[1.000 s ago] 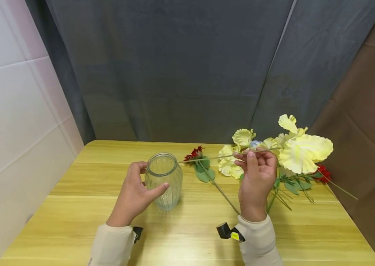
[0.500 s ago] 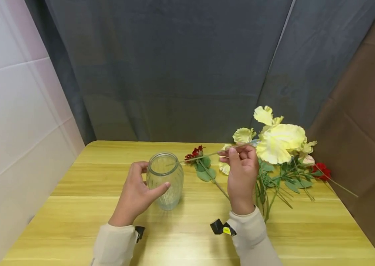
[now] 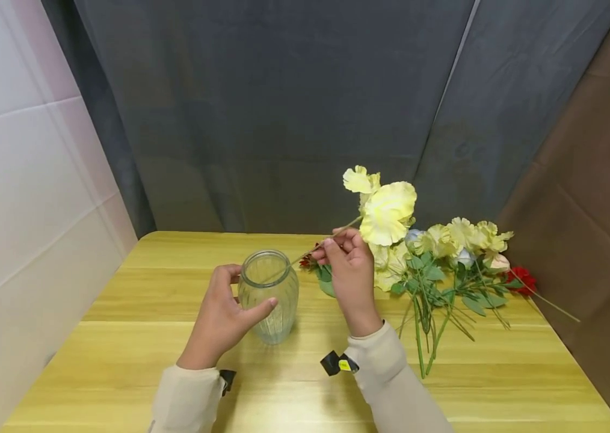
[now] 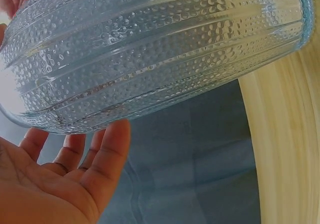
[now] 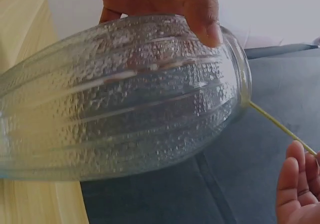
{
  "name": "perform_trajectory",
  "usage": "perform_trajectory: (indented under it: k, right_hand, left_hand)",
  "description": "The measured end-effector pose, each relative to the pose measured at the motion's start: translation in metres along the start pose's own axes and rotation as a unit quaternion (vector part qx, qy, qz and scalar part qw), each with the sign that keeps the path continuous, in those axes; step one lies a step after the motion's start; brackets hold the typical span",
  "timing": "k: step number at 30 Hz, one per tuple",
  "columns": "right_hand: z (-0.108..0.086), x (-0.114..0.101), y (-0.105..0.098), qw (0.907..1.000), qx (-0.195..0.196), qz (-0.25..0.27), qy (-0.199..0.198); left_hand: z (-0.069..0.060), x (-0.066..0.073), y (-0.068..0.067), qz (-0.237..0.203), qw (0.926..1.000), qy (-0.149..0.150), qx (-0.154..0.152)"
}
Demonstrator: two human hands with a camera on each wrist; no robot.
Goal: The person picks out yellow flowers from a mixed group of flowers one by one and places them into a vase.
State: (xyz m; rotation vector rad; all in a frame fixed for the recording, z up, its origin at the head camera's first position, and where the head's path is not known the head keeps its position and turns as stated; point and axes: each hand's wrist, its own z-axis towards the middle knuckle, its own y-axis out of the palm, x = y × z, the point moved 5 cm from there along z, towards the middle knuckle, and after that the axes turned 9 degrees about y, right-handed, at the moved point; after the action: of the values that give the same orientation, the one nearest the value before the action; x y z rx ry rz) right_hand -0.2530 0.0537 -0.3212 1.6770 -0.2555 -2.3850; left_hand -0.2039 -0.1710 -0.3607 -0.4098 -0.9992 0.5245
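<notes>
A clear ribbed glass vase (image 3: 277,307) stands upright on the table. My left hand (image 3: 225,322) holds it from the left side, thumb across the front and fingers behind; in the left wrist view, fingertips (image 4: 112,139) touch the dimpled glass. With thumb and fingers, my right hand (image 3: 351,273) pinches the thin stem of a yellow artificial flower (image 3: 390,210), right of the vase. The stem slants down to the left, and its lower end passes over the rim into the vase mouth. In the right wrist view, the stem (image 5: 277,123) crosses the rim.
Several artificial flowers lie on the right of the wooden table (image 3: 164,288): yellow blooms (image 3: 462,234), a red flower (image 3: 523,281), green leaves and stems (image 3: 426,337). Another dark red flower (image 3: 307,261) lies behind the right hand, partly hidden. Grey curtain (image 3: 283,120) hangs behind.
My right hand has moved left with the yellow flower, and the flower head has swung left and up. The stem's end has gone into the vase mouth. The left hand and vase stay put.
</notes>
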Motion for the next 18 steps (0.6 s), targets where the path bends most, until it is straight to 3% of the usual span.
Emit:
perform_trajectory:
  k: [4,18]
  right_hand:
    - [0.004,0.003,0.006,0.9998,0.005,-0.011,0.018]
    - [0.014,0.010,0.022,0.9990,-0.016,-0.039,0.015]
  left_hand:
    - [0.000,0.000,0.000,0.003,1.0000,0.000,0.002]
    - [0.000,-0.001,0.000,-0.007,1.0000,0.001,0.003]
